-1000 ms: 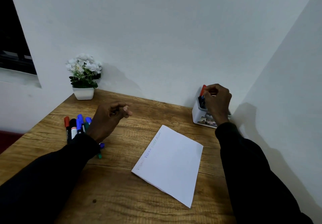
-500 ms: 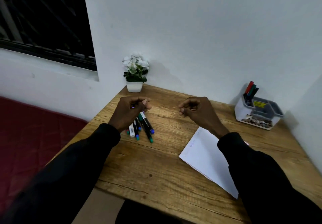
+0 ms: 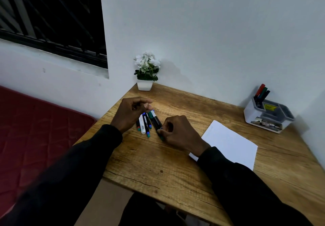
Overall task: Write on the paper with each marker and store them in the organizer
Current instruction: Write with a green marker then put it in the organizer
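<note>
Several markers (image 3: 145,124) lie bunched on the wooden desk (image 3: 158,164) near its left edge. My right hand (image 3: 177,132) pinches the near end of a black marker with a green cap (image 3: 155,119) at the right of the bunch. My left hand (image 3: 130,113) hovers over the bunch with fingers curled and holds nothing. The white paper (image 3: 230,143) lies to the right, partly under my right sleeve. The white and grey organizer (image 3: 269,115) stands at the far right with a red, a green and a black marker (image 3: 262,91) upright in its back left compartment.
A small white pot with white flowers (image 3: 146,71) stands at the desk's back left corner against the wall. A red mattress (image 3: 35,134) lies below the desk's left edge. A barred window (image 3: 52,20) is at the upper left.
My right hand left the organizer after the red marker went in, crossed the desk to the left and closed on the green-capped marker. The view swung left. My left hand stayed over the bunch.
</note>
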